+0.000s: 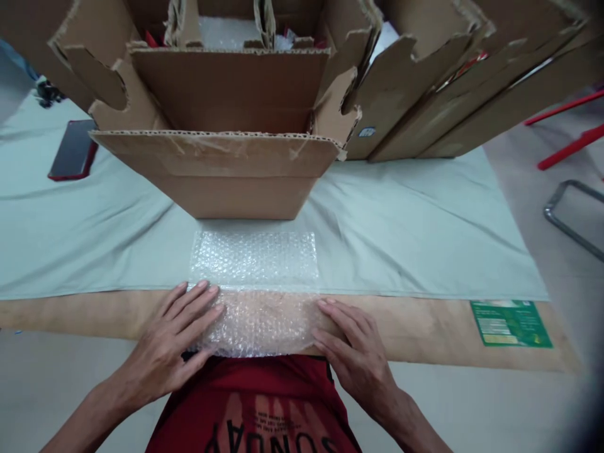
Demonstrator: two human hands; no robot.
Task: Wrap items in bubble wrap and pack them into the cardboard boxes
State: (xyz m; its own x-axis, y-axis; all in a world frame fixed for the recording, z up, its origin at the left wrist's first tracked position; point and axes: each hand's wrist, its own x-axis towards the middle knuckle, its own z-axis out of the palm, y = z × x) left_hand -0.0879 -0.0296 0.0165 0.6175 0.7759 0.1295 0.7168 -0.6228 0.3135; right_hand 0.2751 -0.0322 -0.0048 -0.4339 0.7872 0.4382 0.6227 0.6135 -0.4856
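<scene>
Both hands are down flat on the bubble wrap (255,259), at the near edge of the table (425,328). The near end of the wrap is bunched into a thick roll & the far end lies flat on the pale cloth (401,233), reaching almost to the box. The left hand (175,340) rests palm down on the roll's left end w/ fingers stretched & slightly spread, not curled round it. The right hand (355,351) does the same on the right end, fingers straight & close together. Can't tell what's inside the roll, if anything.

Right behind the wrap stands an open cardboard box (231,179), its near flap folded out toward the person & overhanging the cloth. It blocks most of the view beyond. Inside are cardboard dividers (264,22) w/ more white wrap & bits of red btwn them. Leaning just to the right of the box is a stack of flat cardboard sheets (472,94).

To the left on the cloth, well apart from the hands, lies a dark phone (73,150) in a red case. To the right, on bare wood nr the table edge, is a green leaflet (512,323). Off the table on the right are red bars (569,126) & a grey metal frame (569,217). The person's red shirt (255,402) shows btwn the forearms.
</scene>
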